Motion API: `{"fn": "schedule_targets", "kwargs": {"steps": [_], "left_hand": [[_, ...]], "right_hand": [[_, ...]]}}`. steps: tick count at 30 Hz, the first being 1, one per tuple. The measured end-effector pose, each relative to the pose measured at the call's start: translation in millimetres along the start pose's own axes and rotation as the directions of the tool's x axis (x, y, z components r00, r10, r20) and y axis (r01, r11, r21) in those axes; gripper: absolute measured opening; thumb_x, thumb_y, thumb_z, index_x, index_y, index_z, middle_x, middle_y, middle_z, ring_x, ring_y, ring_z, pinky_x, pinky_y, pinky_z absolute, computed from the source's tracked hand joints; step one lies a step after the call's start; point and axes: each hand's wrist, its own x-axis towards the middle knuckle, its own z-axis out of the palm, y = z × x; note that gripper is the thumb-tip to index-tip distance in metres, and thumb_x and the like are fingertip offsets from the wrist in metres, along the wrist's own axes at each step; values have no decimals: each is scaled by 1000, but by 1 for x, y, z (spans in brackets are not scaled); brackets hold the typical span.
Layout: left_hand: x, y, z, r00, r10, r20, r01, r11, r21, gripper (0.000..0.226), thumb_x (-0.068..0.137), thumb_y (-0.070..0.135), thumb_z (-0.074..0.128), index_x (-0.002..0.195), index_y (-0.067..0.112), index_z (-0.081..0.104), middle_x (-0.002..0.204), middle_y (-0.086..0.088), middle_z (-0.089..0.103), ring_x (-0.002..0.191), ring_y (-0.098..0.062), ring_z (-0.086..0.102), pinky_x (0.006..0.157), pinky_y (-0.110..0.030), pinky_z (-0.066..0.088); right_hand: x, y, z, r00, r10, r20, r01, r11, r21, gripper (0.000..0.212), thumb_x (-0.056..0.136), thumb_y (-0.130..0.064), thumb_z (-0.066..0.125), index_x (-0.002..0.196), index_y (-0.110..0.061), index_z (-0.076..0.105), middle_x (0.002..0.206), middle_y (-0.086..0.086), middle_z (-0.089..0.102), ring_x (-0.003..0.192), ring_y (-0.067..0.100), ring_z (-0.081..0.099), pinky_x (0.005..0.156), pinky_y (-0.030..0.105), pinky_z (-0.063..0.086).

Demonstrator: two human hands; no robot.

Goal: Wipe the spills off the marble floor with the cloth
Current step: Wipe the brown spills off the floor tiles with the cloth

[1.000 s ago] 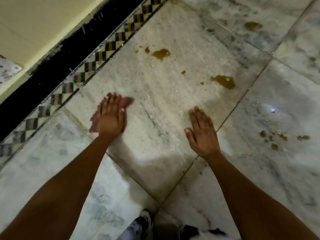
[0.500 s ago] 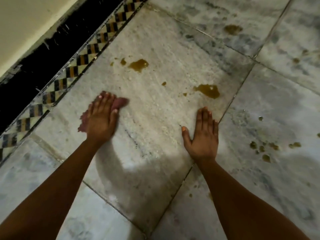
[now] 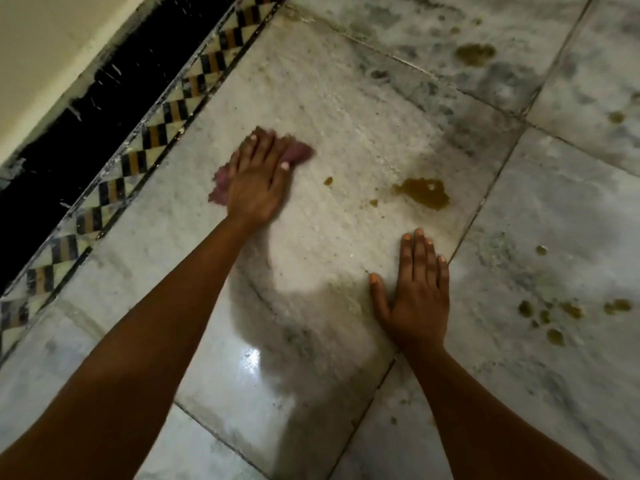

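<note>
My left hand [image 3: 258,181] presses flat on a crumpled pink cloth [image 3: 299,154] on the marble floor [image 3: 346,109], its fingers stretched over the cloth. The cloth shows beyond my fingertips and at the left of my palm. To the right of the cloth lie a small brown drop [image 3: 328,181] and a large brown spill [image 3: 424,195]. My right hand [image 3: 419,296] rests flat on the floor, fingers straight, just below that large spill and holding nothing.
More brown spills lie at the upper right [image 3: 474,53] and in a cluster at the right [image 3: 554,320]. A checkered tile border [image 3: 156,133] and a black strip [image 3: 69,143] run along the cream wall [image 3: 41,46] at left.
My left hand has slid the cloth forward and to the right, over the spot where the spill near the border lay. My right hand stays planted on the floor.
</note>
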Motion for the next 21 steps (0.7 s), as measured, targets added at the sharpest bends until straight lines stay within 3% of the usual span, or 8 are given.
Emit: {"fn": "schedule_targets", "kwargs": {"steps": [3, 5, 7, 9, 13, 17, 19, 21], "left_hand": [[-7, -23, -5, 980, -192, -45, 194, 980, 51, 55, 96, 40, 18, 147, 23, 28, 156, -4, 23, 144, -27, 16, 117, -42, 6], [21, -21, -6, 918, -387, -80, 392, 918, 57, 53, 99, 38, 17, 149, 22, 22, 157, -5, 18, 145, -28, 11, 118, -43, 4], [55, -6, -6, 868, -491, -78, 494, 869, 27, 51, 100, 35, 17, 150, 23, 18, 158, -6, 14, 145, -29, 8, 117, -46, 4], [79, 18, -1, 885, -464, -38, 465, 885, 20, 51, 101, 35, 17, 150, 22, 16, 158, -8, 12, 145, -31, 6, 117, -47, 3], [51, 58, 15, 985, -170, 3, 170, 985, -24, 53, 99, 38, 16, 150, 25, 17, 158, -7, 17, 145, -29, 9, 117, -43, 1], [-19, 27, 12, 1000, -12, 6, 12, 1000, 14, 57, 93, 41, 16, 148, 27, 25, 154, -7, 27, 143, -29, 19, 115, -43, 9], [-20, 4, 7, 995, -102, -12, 102, 994, 30, 55, 95, 40, 23, 148, 26, 26, 155, -8, 26, 143, -30, 19, 115, -45, 9], [7, -4, 1, 955, -288, -71, 292, 955, 47, 52, 98, 35, 27, 148, 23, 24, 156, -10, 22, 143, -31, 16, 116, -45, 7]], "right_hand": [[0, 0, -1, 1000, 9, 2, -9, 1000, 4, 76, 90, -57, 26, 150, -10, 18, 157, 11, 18, 145, 24, 15, 117, 40, 9], [0, 0, 0, 1000, 4, -9, -4, 1000, 10, 76, 90, -56, 29, 149, -10, 20, 156, 11, 19, 144, 24, 15, 117, 40, 10], [-1, 0, 0, 1000, -1, -15, 1, 1000, 16, 76, 90, -56, 29, 149, -10, 20, 157, 11, 18, 145, 23, 14, 117, 40, 9], [-1, 0, 1, 1000, -1, -18, 2, 1000, 15, 76, 90, -56, 28, 149, -10, 19, 157, 11, 17, 145, 23, 12, 117, 40, 8], [-1, -1, -1, 1000, 3, -10, -3, 1000, 13, 76, 90, -56, 28, 150, -11, 18, 157, 10, 17, 145, 23, 12, 117, 40, 8], [0, 0, -2, 1000, 4, 2, -5, 1000, 29, 76, 89, -56, 29, 149, -10, 19, 157, 10, 17, 145, 23, 12, 117, 41, 8], [-1, 0, -1, 1000, 3, 6, -3, 1000, 27, 76, 89, -56, 29, 149, -9, 20, 157, 10, 17, 145, 23, 12, 118, 41, 9], [-1, 0, -1, 1000, 2, 6, -2, 1000, 31, 76, 89, -56, 29, 149, -9, 20, 157, 10, 17, 145, 23, 12, 118, 42, 9]]}}
